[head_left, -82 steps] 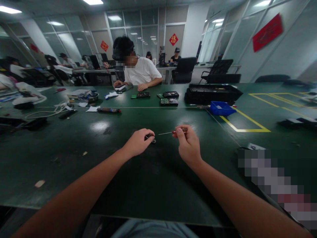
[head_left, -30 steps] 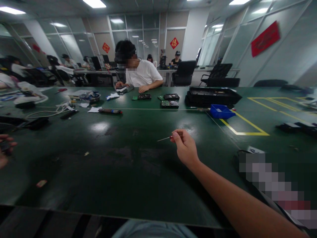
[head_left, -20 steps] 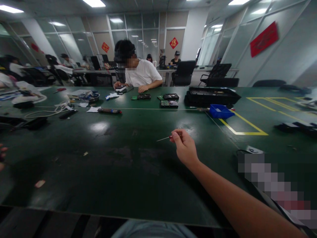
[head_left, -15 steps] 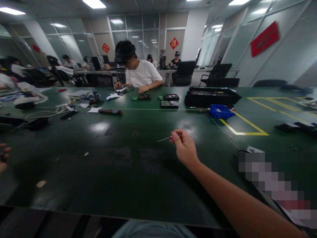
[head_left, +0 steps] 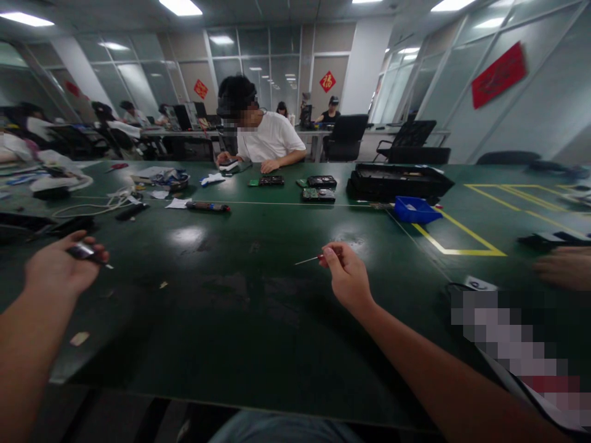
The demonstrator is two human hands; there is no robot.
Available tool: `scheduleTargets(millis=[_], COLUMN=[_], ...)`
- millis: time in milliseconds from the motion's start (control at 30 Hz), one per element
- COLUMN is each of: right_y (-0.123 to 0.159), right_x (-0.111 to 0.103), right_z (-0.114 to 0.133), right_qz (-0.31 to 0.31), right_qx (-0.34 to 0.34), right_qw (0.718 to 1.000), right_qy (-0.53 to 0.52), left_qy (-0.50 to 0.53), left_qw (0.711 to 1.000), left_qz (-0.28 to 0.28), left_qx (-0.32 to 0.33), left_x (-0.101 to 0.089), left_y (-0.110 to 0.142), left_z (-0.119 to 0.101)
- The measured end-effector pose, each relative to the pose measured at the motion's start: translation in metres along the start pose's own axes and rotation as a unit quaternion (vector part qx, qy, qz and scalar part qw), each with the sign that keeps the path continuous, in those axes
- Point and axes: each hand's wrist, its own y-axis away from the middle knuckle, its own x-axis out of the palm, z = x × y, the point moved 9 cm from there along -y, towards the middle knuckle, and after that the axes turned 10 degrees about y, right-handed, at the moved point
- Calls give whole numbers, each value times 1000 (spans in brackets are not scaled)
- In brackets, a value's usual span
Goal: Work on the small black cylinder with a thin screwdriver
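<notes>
My right hand (head_left: 347, 275) is closed around a small screwdriver (head_left: 308, 261). Its thin metal shaft points left above the green table (head_left: 221, 344), and a bit of red handle shows by the fingertips. At the left, my left hand (head_left: 60, 261) grips a short dark and silver tool (head_left: 84, 251) with a thin pale tip; its exact kind is not clear. Beyond both hands lie hard drives, one (head_left: 318, 195) with its circuit board up and another (head_left: 322, 181) behind it. A third drive (head_left: 271, 180) has a loose green board (head_left: 253, 183) beside it.
A pen-shaped power tool (head_left: 207, 207) lies at mid-left near a cable (head_left: 99, 206). A blue bin (head_left: 417, 210) and a long black tray (head_left: 399, 181) stand at the back right. Another person's blurred hand (head_left: 564, 267) shows at the right edge. A person (head_left: 272, 138) sits opposite.
My left hand has come in from the left edge with the dark and silver tool. My right hand has barely moved. Another person's hand has appeared at the right.
</notes>
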Motion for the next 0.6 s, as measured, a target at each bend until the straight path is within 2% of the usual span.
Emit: scheduleTargets(millis=[67,167,300,367,467,600], right_y=[0,0,0,0,-1,-1], right_x=[0,0,0,0,-1,-3], right_z=[-1,-2,-2,-3,-5,-6], right_qz=[-1,0,8,8,-1,-11], right_qx=[2,7,13,15,17,14], right_qw=[1000,1000,1000,1000,1000,1000], right_qy=[-3,-11,-7,-7,-8,-15], left_qy=[62,101,137,144,137,109], left_qw=[997,985,955,943,915,890], left_qz=[32,117,221,246,315,402], left_qx=[-35,-77,-146,-172,-211,-188], left_x=[34,90,159,186,226,260], left_y=[23,66,128,158,204,253], left_z=[13,30,54,65,80,95])
